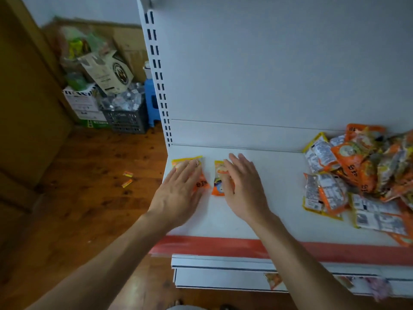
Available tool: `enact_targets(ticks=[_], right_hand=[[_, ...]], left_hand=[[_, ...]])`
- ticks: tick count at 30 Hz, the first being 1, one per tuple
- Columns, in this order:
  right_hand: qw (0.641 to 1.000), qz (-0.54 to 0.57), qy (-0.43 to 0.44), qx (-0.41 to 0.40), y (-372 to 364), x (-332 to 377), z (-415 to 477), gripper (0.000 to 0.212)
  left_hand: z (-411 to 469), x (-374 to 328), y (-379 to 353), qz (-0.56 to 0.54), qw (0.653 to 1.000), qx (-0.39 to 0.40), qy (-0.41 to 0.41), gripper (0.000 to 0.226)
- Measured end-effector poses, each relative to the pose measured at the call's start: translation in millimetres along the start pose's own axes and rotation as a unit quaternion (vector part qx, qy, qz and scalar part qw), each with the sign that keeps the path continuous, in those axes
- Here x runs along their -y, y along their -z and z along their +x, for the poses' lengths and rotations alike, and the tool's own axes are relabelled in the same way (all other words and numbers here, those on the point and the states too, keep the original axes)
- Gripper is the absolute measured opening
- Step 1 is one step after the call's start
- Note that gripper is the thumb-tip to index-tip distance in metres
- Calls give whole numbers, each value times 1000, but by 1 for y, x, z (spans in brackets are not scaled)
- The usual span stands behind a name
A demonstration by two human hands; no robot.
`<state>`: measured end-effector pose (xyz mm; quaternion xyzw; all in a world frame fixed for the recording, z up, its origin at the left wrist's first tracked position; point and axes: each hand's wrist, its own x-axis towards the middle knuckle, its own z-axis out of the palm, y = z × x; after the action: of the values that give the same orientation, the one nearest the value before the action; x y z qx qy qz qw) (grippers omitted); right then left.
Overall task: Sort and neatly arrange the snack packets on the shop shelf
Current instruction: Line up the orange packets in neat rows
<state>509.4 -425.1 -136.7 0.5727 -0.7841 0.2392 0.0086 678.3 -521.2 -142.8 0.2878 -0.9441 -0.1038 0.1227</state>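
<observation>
Two orange-and-yellow snack packets lie flat side by side at the left end of the white shelf (pixel 279 191). My left hand (pixel 178 193) rests with straight fingers on the left packet (pixel 202 183), near the shelf's left edge. My right hand (pixel 242 186) lies flat beside and partly over the second packet (pixel 218 184), fingers straight. A loose heap of the same packets (pixel 357 175) is piled at the shelf's right end, some face down with their white label side up.
The shelf has a red front strip (pixel 223 245) and a white back panel. A lower shelf (pixel 223 278) holds a few packets. Two small packets (pixel 127 179) lie on the wooden floor. Boxes, a grey crate (pixel 125 119) and a blue stool (pixel 150 101) stand at the left.
</observation>
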Motion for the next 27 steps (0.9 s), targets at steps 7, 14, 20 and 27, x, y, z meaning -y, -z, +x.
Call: enact_targets(ticks=[7,14,20,27], right_hand=[[999,-2,34,-15,-26,15,1,32],[999,-9,34,32,-38,16,29,45],[993,-54,70,73,-42,7,35,53],[991,-77,50,101,-49,2,37,62]], left_hand=[[-2,29,-9,-73,997,-28,12,47],[27,47,-12,-58,998,-22,26,51],[25,47,-18,29,999,-30,8,52],[26,53,-18,-48,999,-7,7,57]])
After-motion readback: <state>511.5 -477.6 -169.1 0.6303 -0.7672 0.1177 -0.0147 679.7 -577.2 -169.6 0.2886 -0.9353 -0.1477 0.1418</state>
